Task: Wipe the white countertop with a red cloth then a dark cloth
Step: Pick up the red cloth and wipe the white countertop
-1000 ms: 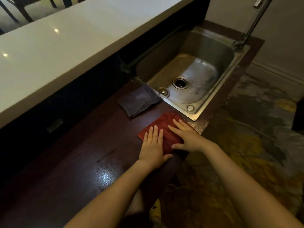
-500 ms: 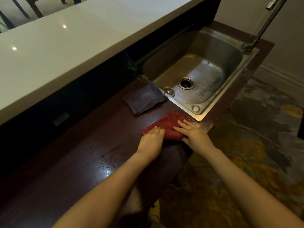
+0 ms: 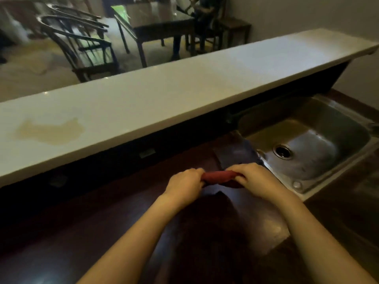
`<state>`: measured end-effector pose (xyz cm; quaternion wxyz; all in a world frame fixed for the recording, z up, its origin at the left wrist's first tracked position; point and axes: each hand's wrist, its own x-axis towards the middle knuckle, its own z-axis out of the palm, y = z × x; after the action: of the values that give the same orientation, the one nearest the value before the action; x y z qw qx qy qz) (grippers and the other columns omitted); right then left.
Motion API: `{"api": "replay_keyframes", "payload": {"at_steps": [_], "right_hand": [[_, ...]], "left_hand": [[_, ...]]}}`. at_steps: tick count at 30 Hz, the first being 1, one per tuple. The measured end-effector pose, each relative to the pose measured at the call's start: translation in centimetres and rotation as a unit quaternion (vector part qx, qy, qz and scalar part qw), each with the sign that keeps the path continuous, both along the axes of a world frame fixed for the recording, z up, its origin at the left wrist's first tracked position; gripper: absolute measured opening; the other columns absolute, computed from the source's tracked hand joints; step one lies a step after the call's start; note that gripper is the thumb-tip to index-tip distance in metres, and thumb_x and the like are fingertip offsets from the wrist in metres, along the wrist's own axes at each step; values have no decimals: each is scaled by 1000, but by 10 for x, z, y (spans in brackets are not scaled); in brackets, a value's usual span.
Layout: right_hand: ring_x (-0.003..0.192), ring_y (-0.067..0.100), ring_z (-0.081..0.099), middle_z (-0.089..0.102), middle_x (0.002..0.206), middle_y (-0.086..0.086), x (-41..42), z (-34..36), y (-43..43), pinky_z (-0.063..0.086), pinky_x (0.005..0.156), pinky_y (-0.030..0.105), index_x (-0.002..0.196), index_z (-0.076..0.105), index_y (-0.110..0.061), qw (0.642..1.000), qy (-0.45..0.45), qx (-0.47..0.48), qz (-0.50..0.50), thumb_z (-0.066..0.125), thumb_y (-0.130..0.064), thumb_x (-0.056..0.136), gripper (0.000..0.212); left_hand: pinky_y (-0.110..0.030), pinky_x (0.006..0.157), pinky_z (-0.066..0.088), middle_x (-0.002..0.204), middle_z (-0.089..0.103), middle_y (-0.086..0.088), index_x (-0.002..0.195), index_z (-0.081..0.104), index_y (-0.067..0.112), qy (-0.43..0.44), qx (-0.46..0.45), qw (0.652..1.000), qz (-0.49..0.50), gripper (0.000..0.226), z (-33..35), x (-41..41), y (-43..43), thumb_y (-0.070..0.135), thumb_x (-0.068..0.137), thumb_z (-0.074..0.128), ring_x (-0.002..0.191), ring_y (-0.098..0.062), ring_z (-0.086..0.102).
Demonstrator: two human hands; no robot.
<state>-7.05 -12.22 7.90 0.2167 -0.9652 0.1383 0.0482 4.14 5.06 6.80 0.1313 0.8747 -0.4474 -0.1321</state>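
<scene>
The red cloth [image 3: 218, 176] is bunched into a roll and lifted just above the dark wooden lower counter [image 3: 114, 203]. My left hand [image 3: 183, 184] grips its left end and my right hand [image 3: 255, 178] grips its right end. Just behind it the dark cloth [image 3: 235, 155] lies flat on the wood by the sink's corner. The long white countertop [image 3: 184, 93] runs across the view above and behind, with a yellowish-brown spill [image 3: 49, 131] at its left part.
A steel sink [image 3: 311, 144] with a round drain is set into the wood on the right. Beyond the white countertop stand dark chairs [image 3: 82, 50] and a dining table [image 3: 160, 23]. A plain wall [image 3: 307, 15] rises at the right.
Both hands went from lying flat on the red cloth to closing on it and lifting it off the wood. The camera tilted up, bringing the white countertop and spill into view.
</scene>
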Motion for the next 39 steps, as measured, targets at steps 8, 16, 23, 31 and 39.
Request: {"api": "replay_keyframes", "payload": {"at_steps": [8, 16, 23, 31, 39], "right_hand": [[94, 17, 63, 69, 100, -4, 93, 85, 99, 50, 83, 41, 107, 63, -32, 985, -18, 17, 170, 54, -20, 86, 25], [84, 2, 58, 66, 93, -11, 167, 162, 183, 40, 74, 12, 98, 66, -32, 955, -59, 55, 287, 54, -17, 89, 21], [58, 3, 60, 64, 84, -9, 247, 184, 229, 49, 46, 19, 106, 63, -35, 953, -158, 77, 245, 50, -19, 91, 26], [97, 17, 59, 68, 107, -2, 292, 131, 265, 43, 83, 27, 110, 64, -31, 955, -173, 42, 237, 53, -15, 88, 29], [137, 18, 32, 38, 148, -7, 278, 87, 270, 34, 107, 41, 132, 44, -36, 952, -57, -86, 288, 45, -32, 93, 40]], "left_hand": [[-40, 80, 45, 107, 64, -9, 109, 55, 18, -25, -22, 992, 118, 22, 90, 44, 131, 27, 90, 48, 98, -29, 59], [-31, 73, 40, 99, 64, -6, 98, 59, 18, -54, -74, 977, 194, 14, 162, 81, 231, 25, 90, 50, 88, -22, 56], [-28, 71, 36, 96, 65, -5, 103, 62, 15, -120, -134, 953, 244, 18, 195, 149, 268, 21, 90, 52, 83, -18, 53], [-35, 85, 46, 104, 65, -8, 104, 64, 14, -100, -115, 960, 234, 20, 143, 190, 294, 15, 88, 52, 97, -24, 57], [-36, 116, 3, 156, 14, -13, 145, 20, 17, -73, 67, 971, 216, 58, 94, 182, 307, 38, 94, 38, 144, -26, 9]]}}
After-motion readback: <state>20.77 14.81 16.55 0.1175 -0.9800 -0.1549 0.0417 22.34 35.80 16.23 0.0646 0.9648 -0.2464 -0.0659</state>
